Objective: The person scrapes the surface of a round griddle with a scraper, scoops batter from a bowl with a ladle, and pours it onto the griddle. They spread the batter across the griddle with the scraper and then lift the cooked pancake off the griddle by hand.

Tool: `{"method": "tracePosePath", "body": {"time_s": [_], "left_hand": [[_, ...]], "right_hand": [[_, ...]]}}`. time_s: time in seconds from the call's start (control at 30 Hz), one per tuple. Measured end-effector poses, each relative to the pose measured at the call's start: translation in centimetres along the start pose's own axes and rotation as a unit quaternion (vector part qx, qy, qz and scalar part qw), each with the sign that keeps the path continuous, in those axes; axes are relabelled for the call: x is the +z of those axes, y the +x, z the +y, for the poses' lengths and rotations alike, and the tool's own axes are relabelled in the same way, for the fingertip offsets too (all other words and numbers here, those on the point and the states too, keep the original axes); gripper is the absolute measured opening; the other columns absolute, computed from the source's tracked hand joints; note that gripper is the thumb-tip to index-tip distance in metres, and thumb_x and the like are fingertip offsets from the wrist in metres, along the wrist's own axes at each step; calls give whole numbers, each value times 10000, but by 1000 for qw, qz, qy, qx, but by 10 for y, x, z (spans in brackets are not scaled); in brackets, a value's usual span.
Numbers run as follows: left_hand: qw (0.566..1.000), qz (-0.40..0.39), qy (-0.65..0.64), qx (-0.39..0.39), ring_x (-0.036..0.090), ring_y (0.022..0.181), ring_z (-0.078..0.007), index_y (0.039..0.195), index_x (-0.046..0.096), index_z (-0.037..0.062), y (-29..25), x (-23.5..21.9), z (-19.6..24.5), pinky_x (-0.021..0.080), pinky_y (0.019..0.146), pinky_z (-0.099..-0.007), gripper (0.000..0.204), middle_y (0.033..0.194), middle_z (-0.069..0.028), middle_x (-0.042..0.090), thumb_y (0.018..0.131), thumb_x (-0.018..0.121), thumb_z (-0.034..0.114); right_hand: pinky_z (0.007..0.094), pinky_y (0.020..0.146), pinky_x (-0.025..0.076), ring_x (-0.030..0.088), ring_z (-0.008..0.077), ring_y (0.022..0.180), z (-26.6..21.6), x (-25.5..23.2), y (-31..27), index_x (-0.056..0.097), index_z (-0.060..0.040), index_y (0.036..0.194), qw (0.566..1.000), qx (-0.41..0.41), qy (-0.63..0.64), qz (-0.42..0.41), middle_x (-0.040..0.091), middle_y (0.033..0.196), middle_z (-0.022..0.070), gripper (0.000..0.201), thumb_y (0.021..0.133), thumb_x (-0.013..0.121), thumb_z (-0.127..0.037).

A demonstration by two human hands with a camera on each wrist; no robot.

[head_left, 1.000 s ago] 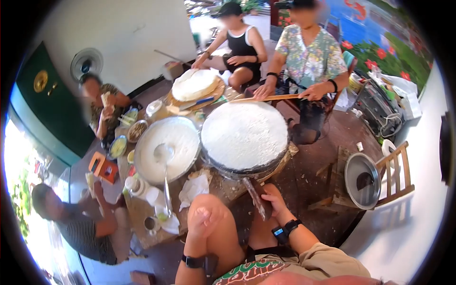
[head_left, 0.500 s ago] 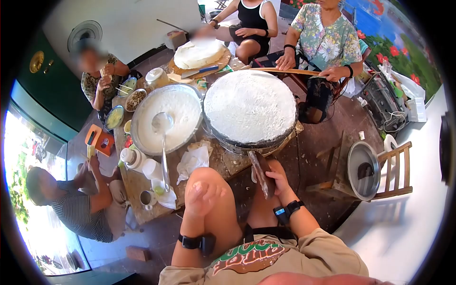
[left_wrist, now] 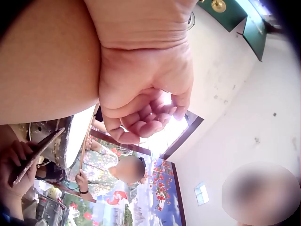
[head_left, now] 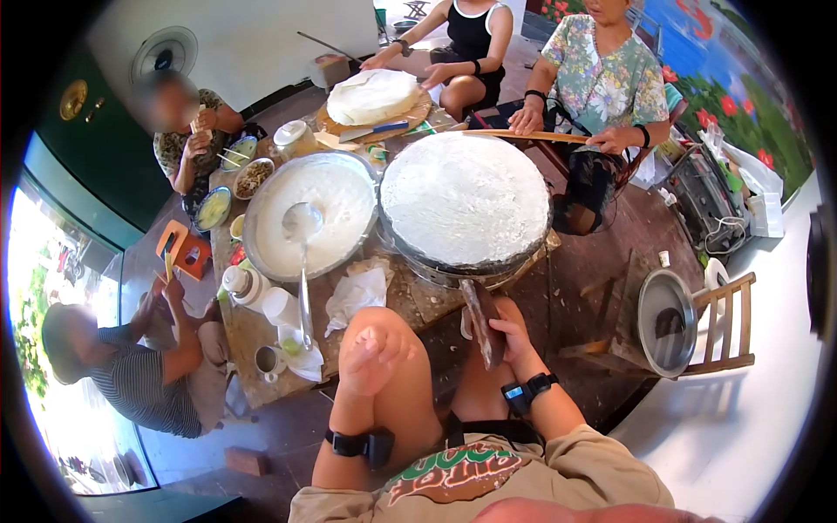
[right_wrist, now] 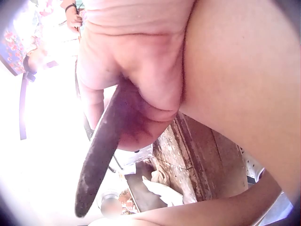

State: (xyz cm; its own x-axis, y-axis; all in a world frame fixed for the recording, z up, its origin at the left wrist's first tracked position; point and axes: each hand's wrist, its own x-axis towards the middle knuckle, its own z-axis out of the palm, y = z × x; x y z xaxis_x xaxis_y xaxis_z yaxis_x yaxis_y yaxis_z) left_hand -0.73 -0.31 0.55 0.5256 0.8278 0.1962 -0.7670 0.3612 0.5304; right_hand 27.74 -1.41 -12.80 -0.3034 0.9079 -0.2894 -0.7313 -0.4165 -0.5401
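My left hand (head_left: 375,359) rests on my raised left knee with its fingers loosely curled. Nothing lies within those fingers (left_wrist: 141,120) in the left wrist view. By the table's front edge, my right hand (head_left: 514,336) grips a dark, flat, worn board (head_left: 482,324) standing on edge. In the right wrist view the board (right_wrist: 101,155) tapers to a rounded end beyond the fingers. Just past it is a round griddle (head_left: 466,200) covered by a white layer of batter. To its left, a wide metal basin (head_left: 253,235) contains white batter and a long ladle (head_left: 304,288).
Flat white rounds (head_left: 373,96) are stacked on a board at the back, beside a knife (head_left: 373,131). Bowls, a bottle (head_left: 242,286) and a mug (head_left: 268,362) line the table's left side. Several people sit around; one holds a long stick (head_left: 532,135). A basin (head_left: 667,322) sits at right.
The head view has tilted, so the surroundings sit differently in frame. My right hand still holds the board, and my left stays on the knee. The person in black now has both hands by the stack.
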Motion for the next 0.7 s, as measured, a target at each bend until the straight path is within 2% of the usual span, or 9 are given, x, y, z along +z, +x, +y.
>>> {"method": "tracePosePath", "body": {"time_s": [0.37, 0.47, 0.7], "left_hand": [[1000, 26, 10, 14, 397, 604, -121, 674, 393, 153, 4, 6, -1, 371, 709, -345, 304, 638, 28, 395, 893, 549, 294], [1000, 19, 9, 18, 402, 606, -122, 688, 407, 147, 4, 5, 0, 370, 703, -345, 285, 641, 26, 403, 884, 561, 285], [999, 8, -6, 54, 411, 626, -142, 692, 420, 135, 5, 7, -1, 369, 700, -355, 215, 649, 1, 413, 825, 568, 220]], "right_hand": [[307, 797, 503, 608, 194, 910, 5, -11, 3, 452, -51, 1283, 1000, -12, -1, 20, 610, 1071, 76, 525, 783, 603, -91], [300, 642, 538, 617, 196, 806, 3, -3, 2, 445, -56, 1269, 998, -24, -40, 46, 612, 982, 89, 566, 752, 636, -184], [275, 694, 517, 608, 184, 835, 6, -4, 5, 455, -47, 1266, 998, -37, -37, 46, 608, 998, 81, 579, 741, 647, -195]]}}
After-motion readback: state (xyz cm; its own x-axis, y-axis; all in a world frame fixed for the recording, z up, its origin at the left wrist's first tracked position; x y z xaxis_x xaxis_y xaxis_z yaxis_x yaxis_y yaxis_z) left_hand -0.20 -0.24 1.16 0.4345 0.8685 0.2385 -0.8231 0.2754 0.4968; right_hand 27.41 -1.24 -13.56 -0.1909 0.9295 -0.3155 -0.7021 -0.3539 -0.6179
